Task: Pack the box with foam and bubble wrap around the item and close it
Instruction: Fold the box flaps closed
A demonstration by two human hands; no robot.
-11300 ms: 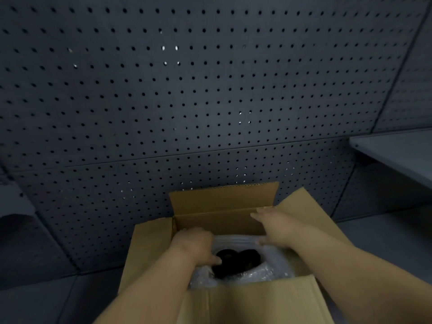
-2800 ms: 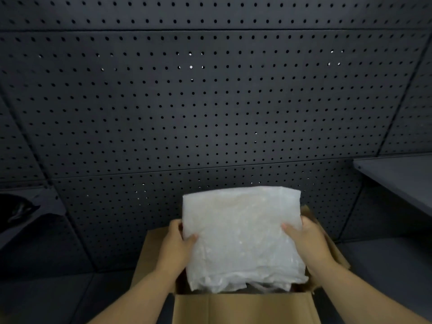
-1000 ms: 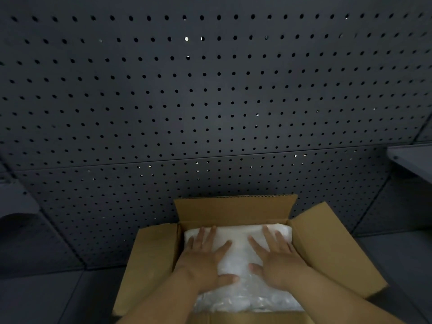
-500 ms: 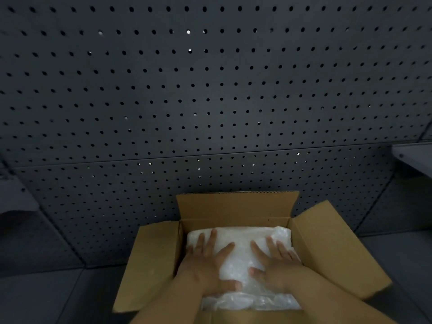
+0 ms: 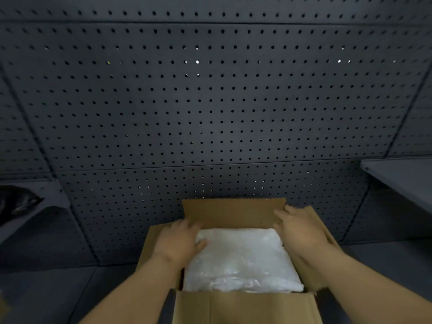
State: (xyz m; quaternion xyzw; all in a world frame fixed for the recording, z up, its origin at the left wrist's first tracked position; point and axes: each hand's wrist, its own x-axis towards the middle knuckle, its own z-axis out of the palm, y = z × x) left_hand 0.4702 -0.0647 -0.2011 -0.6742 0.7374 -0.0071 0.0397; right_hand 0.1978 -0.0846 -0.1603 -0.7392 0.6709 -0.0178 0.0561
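An open cardboard box (image 5: 233, 212) stands in front of me with its flaps spread. A folded white bubble wrap sheet (image 5: 240, 258) fills the top of the box and hides the item beneath. My left hand (image 5: 180, 240) lies at the box's left inner edge, fingers reaching toward the far left corner and thumb resting on the wrap. My right hand (image 5: 300, 228) is over the right flap (image 5: 326, 226), its fingertips touching the right end of the upright far flap. Neither hand plainly grips anything.
A dark pegboard wall (image 5: 210, 113) rises right behind the box. A grey shelf (image 5: 402, 176) juts out at the right, and another shelf (image 5: 46, 195) at the left carries a dark object (image 5: 16, 202). The near flap (image 5: 243, 307) hangs toward me.
Both hands have left the top of the bubble wrap, where they pressed it flat, and have moved outward to the box's left and right sides near the far flap.
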